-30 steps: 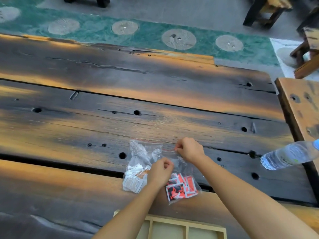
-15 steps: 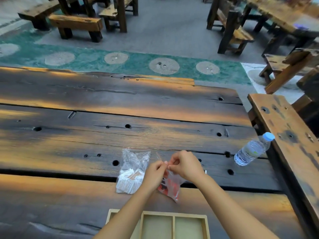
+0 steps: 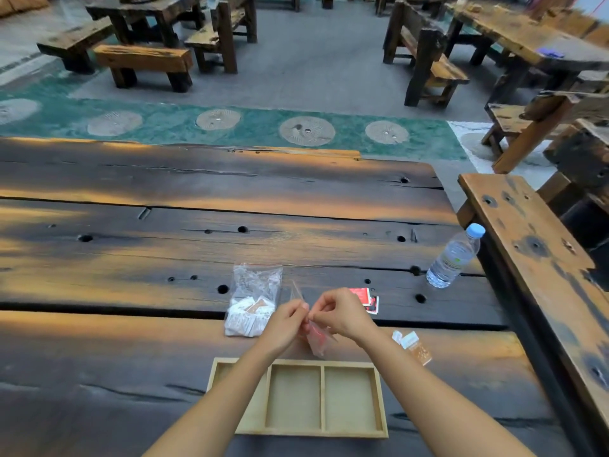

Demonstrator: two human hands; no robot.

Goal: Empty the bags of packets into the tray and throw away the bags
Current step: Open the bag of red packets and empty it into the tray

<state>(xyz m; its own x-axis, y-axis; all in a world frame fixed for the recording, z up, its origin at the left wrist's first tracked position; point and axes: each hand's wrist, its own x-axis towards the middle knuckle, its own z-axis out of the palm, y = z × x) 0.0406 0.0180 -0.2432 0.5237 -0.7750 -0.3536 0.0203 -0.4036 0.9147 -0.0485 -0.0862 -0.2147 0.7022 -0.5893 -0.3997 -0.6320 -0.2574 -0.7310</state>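
My left hand and my right hand both pinch the top of a clear zip bag with red packets, held just above the table. Beside them on the left lies a second clear bag of white packets. A wooden tray with three compartments sits at the near edge, below my hands. Red packets lie loose on the table behind my right hand. A small bag with orange contents rests to the right.
A plastic water bottle stands at the table's right edge. A wooden bench runs along the right side. More benches and tables stand on the floor beyond the table's far edge.
The bag of red packets was lifted off the table and both hands came together at its top. The view tilted up, showing the tray and the room.
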